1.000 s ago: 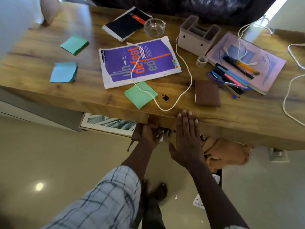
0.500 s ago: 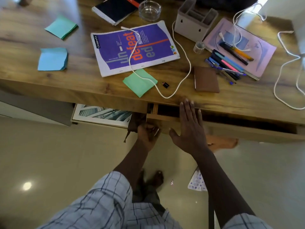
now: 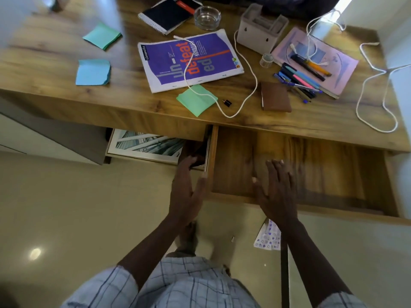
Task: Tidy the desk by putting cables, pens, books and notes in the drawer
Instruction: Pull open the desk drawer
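The wooden drawer point(image 3: 315, 172) under the desk stands pulled out and holds nothing. My left hand point(image 3: 185, 192) lies along the drawer's left front corner, fingers stretched out beside its side wall. My right hand point(image 3: 275, 192) hovers over the front edge with fingers spread and holds nothing. On the desk lie a purple book point(image 3: 200, 63) with a white cable point(image 3: 250, 72) looped over it, a green note point(image 3: 194, 103), a blue note point(image 3: 92, 72), a teal note point(image 3: 102, 36), several pens point(image 3: 298, 82) beside a pink book point(image 3: 338, 67), and a black spiral notebook point(image 3: 166, 15).
A second white cable point(image 3: 375, 90) trails over the desk's right end. A brown wallet point(image 3: 275, 100), small black adapter point(image 3: 227, 102), tape roll point(image 3: 266, 60), grey organiser point(image 3: 259, 32) and glass ashtray point(image 3: 206, 17) also sit there. A framed picture point(image 3: 142, 144) leans under the desk. Dotted paper point(image 3: 268, 238) lies on the floor.
The drawer has slid far out from under the desk. My left hand has let go of the drawer's underside and opened at its corner; my right hand lifted off the front.
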